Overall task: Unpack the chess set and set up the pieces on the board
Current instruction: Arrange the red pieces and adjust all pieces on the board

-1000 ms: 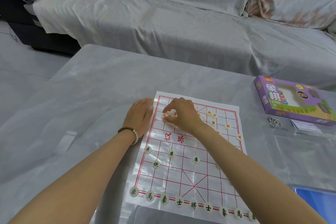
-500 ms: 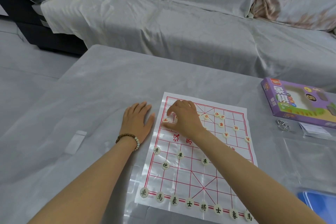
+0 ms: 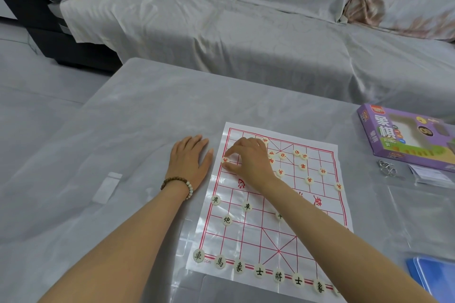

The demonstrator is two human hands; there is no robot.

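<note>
The small round cream disc with a red character [image 3: 224,160] sits on the left edge line of the thin white plastic board sheet with a red grid [image 3: 246,236], in its far half. The right hand [image 3: 248,162] pinches it, forefinger at the far rim and thumb at the near rim. It looks light, hard and smooth, and likely to skid on the glossy sheet, so the rim is the place to hold, lifting rather than dragging. Right of the grip, other red-lettered discs [image 3: 302,167] lie scattered; nearer than it, black-lettered discs [image 3: 259,271] stand in rows. Just left of the grip, the left hand [image 3: 190,162] lies flat, fingers straight, on the grey covered table [image 3: 147,130].
</note>
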